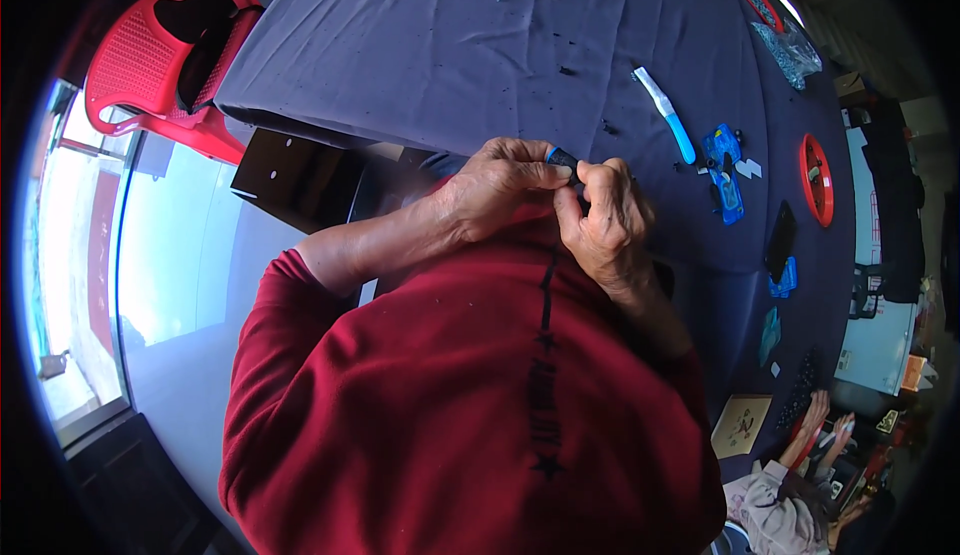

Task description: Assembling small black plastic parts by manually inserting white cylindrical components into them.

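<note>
Close to the near edge of the cloth, my two hands meet in front of my chest. Thumb and fingers of my left hand (pixel 500 187) pinch a small dark piece with a blue edge (pixel 563 159); its exact kind cannot be made out. My right hand (pixel 606 217) is closed at the other end of that piece, thumb and fingertips pressed together. The fingers hide most of it. A slim tool with a white upper part and a light blue handle (pixel 666 115) lies to the right, beyond my hands. Beside it are blue plastic pieces (pixel 725 175).
Dark crumbs dot the grey-blue tablecloth (pixel 420 45). Rightward lie a red oval tray (pixel 818 195), a black phone-like slab (pixel 780 239) and a clear bag of small bits (pixel 790 55). Another person's hands (pixel 815 417) work at lower right. A red plastic chair (pixel 150 55) stands at left.
</note>
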Demonstrator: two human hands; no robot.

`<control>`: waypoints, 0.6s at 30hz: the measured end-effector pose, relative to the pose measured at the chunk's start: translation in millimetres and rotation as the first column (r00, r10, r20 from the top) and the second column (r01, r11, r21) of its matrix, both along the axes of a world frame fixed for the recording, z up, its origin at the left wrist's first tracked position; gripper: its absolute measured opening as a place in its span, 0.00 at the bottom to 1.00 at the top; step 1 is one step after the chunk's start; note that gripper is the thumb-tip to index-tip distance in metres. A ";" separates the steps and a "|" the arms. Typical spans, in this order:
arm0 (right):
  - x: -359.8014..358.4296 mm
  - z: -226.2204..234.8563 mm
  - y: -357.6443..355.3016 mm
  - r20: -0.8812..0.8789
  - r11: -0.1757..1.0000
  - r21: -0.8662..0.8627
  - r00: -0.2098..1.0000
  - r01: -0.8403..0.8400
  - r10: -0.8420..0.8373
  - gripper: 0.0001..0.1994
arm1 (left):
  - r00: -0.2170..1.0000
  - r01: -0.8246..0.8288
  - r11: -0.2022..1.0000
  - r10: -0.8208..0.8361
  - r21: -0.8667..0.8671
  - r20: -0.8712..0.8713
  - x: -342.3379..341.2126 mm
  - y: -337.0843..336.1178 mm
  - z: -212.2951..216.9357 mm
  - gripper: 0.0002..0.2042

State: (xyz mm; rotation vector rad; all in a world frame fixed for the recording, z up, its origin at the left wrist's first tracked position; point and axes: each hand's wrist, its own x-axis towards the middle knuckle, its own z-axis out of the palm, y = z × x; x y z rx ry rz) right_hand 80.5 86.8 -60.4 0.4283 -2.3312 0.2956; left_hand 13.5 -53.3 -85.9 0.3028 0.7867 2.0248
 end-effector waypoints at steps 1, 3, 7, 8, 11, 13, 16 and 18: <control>0.0 -0.1 0.1 -0.020 1.000 0.005 1.000 -0.008 0.008 0.13 | 1.000 0.005 1.000 -0.005 -0.002 0.000 1.0 0.9 2.2 0.05; 0.2 0.7 0.4 -0.033 1.000 -0.001 0.999 -0.019 0.019 0.12 | 0.999 -0.043 0.996 0.043 -0.076 0.000 2.9 2.9 5.6 0.04; 2.4 -0.1 -2.6 -0.139 0.994 0.106 0.990 -0.010 0.025 0.08 | 0.998 0.066 0.998 -0.066 -0.009 0.014 0.2 0.3 1.8 0.07; 3.6 -1.1 -2.6 -0.111 0.997 0.069 0.993 -0.025 0.033 0.07 | 0.997 0.070 0.997 -0.071 -0.026 -0.013 0.8 -0.2 3.7 0.07; 2.9 -2.4 1.0 -0.135 0.999 0.029 0.990 -0.032 0.036 0.08 | 0.995 0.100 0.995 -0.100 -0.006 -0.017 -2.1 0.5 4.6 0.07; 1.3 -1.4 2.7 -0.116 0.999 -0.007 0.992 -0.048 0.047 0.11 | 0.993 0.118 0.993 -0.118 0.032 0.004 -2.9 -0.1 7.2 0.08; -0.5 -0.5 3.4 -0.030 0.966 -0.228 0.992 -0.124 0.120 0.18 | 0.993 0.120 0.990 -0.120 0.079 -0.011 -6.5 -2.3 12.8 0.08; 0.5 3.3 2.0 -0.004 0.954 -0.272 0.992 -0.125 0.129 0.18 | 0.993 0.120 0.988 -0.119 0.095 -0.007 -6.5 -2.2 14.2 0.08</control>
